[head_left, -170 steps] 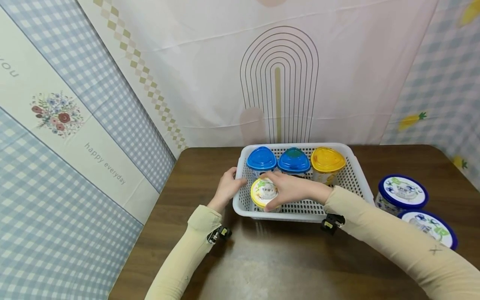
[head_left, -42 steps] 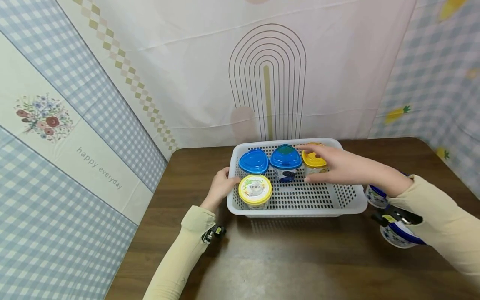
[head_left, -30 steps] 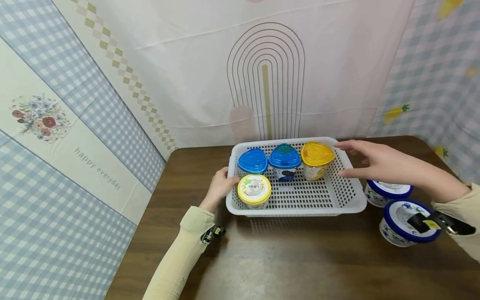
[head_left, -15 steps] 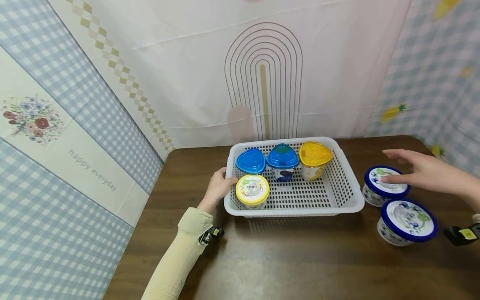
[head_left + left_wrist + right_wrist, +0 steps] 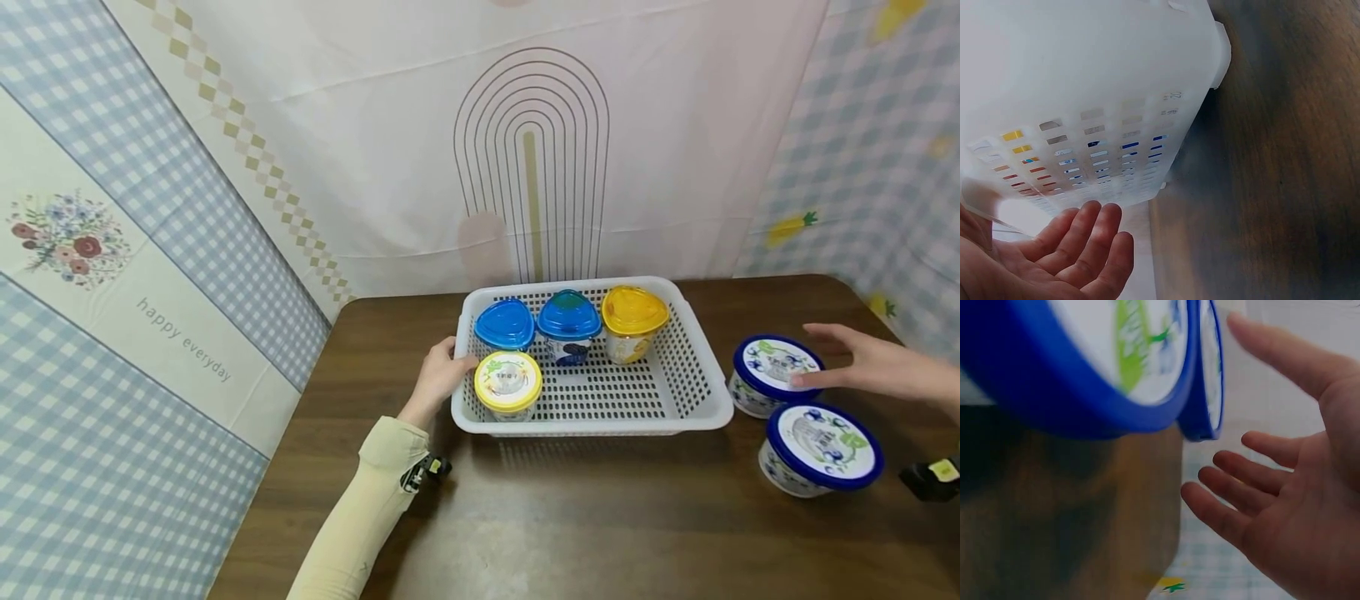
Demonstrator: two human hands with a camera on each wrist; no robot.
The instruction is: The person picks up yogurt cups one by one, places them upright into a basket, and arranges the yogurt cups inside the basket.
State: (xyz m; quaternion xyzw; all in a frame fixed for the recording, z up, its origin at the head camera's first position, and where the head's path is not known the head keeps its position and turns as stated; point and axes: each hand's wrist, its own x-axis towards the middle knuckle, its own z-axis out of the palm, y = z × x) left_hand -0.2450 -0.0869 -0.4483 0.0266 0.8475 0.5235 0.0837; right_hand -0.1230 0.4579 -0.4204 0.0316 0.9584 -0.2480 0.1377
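My left hand (image 5: 438,375) holds the left rim of a white plastic basket (image 5: 600,427), thumb over the edge. In the left wrist view its fingers (image 5: 1088,240) lie loosely bent outside the perforated wall. Inside stand two blue-lidded cups (image 5: 505,323), a yellow-lidded cup (image 5: 633,310) and a round tub with a yellow-rimmed lid (image 5: 508,381). My right hand (image 5: 870,362), thumb and fingers spread, is at the farther of two blue-rimmed tubs (image 5: 765,360). Whether it touches the lid I cannot tell. The nearer blue-rimmed tub (image 5: 825,446) stands in front.
The basket and tubs stand on a dark wooden table (image 5: 585,517). A printed cloth (image 5: 390,167) hangs behind it and along the left side. Both blue-rimmed tubs stand right of the basket, close to its right end.
The yellow-rimmed tub, under my right hand earliest, now stands released at the basket's front left. My right hand has moved right, out over the blue-rimmed tubs. The left hand stays at the rim.
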